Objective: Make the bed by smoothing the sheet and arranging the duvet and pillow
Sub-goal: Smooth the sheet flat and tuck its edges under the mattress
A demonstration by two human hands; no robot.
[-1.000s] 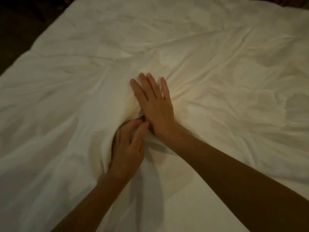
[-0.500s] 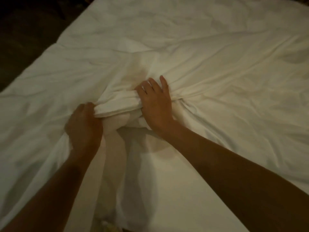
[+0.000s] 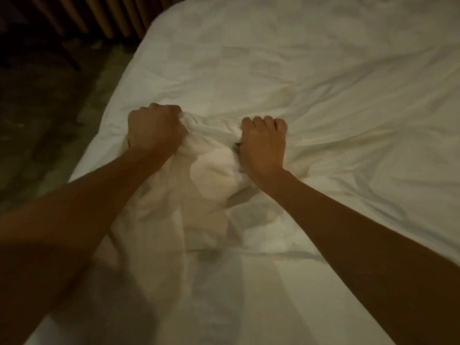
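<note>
Dim floor (image 3: 44, 125) and a row of vertical wooden slats (image 3: 104, 18) occupy the upper left; detail there is lost in shadow. The left hand (image 3: 154, 130) is a closed fist, its grip bunching a fold of the white duvet (image 3: 311, 78), fingertips hidden in the cloth. Between the hands the gathered fabric rises in a blurred hump. The right hand (image 3: 263, 143) likewise clenches the duvet, fingers curled under. Both forearms are cut off by the lower edge. The smoother sheet (image 3: 224, 295) lies nearest the viewer. The duvet spreads wrinkled across the bed to the right.
</note>
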